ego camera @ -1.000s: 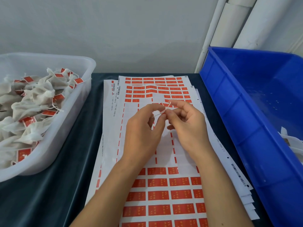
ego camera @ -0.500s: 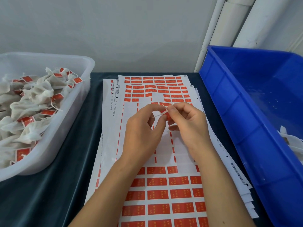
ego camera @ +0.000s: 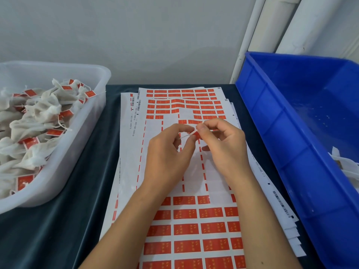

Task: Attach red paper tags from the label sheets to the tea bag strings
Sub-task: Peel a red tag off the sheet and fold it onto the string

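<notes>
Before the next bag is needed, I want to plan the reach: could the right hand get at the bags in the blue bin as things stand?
Probably not at once: the right hand pinches the string with the left hand; once freed, the open-topped blue bin is beside it.

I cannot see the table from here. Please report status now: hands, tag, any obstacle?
Left hand pinches string. Right hand pinches red tag on string, above label sheets. Nothing in the way.
</notes>
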Tool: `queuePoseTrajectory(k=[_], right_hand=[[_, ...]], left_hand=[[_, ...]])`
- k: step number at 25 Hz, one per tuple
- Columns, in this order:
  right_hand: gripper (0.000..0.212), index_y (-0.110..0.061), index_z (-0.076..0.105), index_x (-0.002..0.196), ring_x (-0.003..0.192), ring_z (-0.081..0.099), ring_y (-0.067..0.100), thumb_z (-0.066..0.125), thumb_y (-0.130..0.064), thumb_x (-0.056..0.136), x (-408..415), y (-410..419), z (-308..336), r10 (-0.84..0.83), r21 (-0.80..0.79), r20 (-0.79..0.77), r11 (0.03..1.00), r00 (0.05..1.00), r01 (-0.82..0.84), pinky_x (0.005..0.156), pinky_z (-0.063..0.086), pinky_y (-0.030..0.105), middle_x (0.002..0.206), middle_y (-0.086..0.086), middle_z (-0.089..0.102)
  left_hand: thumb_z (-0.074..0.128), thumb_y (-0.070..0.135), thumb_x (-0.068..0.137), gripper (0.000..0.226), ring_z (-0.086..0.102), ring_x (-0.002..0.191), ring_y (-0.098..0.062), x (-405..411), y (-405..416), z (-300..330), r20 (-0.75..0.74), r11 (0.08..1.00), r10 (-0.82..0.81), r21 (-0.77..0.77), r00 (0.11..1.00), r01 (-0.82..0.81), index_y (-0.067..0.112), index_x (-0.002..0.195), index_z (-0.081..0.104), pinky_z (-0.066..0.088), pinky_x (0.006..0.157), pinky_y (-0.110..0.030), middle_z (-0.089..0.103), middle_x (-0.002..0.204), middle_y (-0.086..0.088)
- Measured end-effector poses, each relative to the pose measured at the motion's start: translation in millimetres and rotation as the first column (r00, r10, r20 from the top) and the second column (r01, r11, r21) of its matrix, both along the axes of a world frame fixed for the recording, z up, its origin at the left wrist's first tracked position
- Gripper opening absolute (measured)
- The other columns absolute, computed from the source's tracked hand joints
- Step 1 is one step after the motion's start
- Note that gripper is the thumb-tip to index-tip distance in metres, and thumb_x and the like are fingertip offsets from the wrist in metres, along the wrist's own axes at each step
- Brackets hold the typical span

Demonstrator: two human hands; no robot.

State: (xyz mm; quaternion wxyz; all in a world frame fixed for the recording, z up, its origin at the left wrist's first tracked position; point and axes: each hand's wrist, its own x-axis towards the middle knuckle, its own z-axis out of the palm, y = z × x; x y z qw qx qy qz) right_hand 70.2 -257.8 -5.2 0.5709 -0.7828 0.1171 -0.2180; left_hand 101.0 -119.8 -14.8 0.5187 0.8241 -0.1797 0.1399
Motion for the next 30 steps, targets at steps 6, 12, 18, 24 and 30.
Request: queuePoseTrajectory(k=[6, 12, 18, 24, 30], right_hand=[[0.007, -0.034, 0.074, 0.097, 0.102, 0.069, 0.004, 0.069, -0.038, 0.098, 0.2, 0.4, 1.8, 0.043, 0.041, 0.020, 0.998, 0.999, -0.044, 0.082, 0.065, 0.038, 0.100, -0.024, 0.073], [0.009, -0.034, 0.074, 0.098, 0.104, 0.069, 0.006, 0.068, -0.040, 0.098, -0.3, 0.4, 3.0, 0.072, 0.019, 0.030, 0.997, 0.997, -0.072, 0.090, 0.062, 0.044, 0.101, -0.022, 0.073], [0.009, -0.033, 0.075, 0.098, 0.104, 0.069, 0.005, 0.068, -0.040, 0.098, 0.2, -0.5, 2.7, 0.075, 0.026, 0.020, 0.997, 0.997, -0.076, 0.090, 0.062, 0.045, 0.102, -0.023, 0.074], [0.008, -0.030, 0.074, 0.098, 0.101, 0.071, 0.007, 0.069, -0.036, 0.098, -1.6, -2.3, 3.1, 0.085, 0.057, 0.026, 0.995, 0.996, -0.087, 0.090, 0.062, 0.042, 0.100, -0.019, 0.075], [0.006, -0.030, 0.074, 0.096, 0.098, 0.072, 0.005, 0.070, -0.034, 0.098, -1.2, -3.5, 2.6, 0.082, 0.083, 0.036, 0.993, 0.996, -0.084, 0.084, 0.064, 0.031, 0.098, -0.021, 0.075]], left_hand=[[0.069, 0.038, 0.098, 0.006, 0.054, 0.063, -0.008, 0.4, 2.3, 2.8, -0.129, 0.987, -0.073, -0.148, 0.989, 0.053, 0.036, 0.102, 0.074, 0.047, 0.058, -0.016, 0.062, 0.067, 0.016], [0.071, 0.041, 0.097, 0.009, 0.053, 0.060, -0.007, 2.2, 2.9, 2.9, -0.177, 0.982, -0.088, -0.183, 0.980, 0.055, 0.035, 0.102, 0.075, 0.046, 0.056, -0.013, 0.061, 0.065, 0.015], [0.071, 0.044, 0.096, 0.009, 0.050, 0.057, -0.007, 2.7, 3.9, 5.1, -0.204, 0.978, -0.124, -0.192, 0.971, 0.085, 0.037, 0.100, 0.075, 0.045, 0.056, -0.016, 0.059, 0.063, 0.005], [0.071, 0.042, 0.095, 0.009, 0.061, 0.074, -0.029, 5.7, 6.6, 8.9, -0.259, 0.962, -0.205, -0.231, 0.944, 0.145, 0.041, 0.092, 0.079, 0.054, 0.067, -0.033, 0.071, 0.079, -0.009], [0.070, 0.036, 0.097, 0.017, 0.055, 0.055, -0.004, 6.8, 9.7, 11.9, -0.291, 0.946, -0.264, -0.261, 0.919, 0.189, 0.043, 0.086, 0.080, 0.046, 0.053, -0.011, 0.072, 0.072, 0.004]])
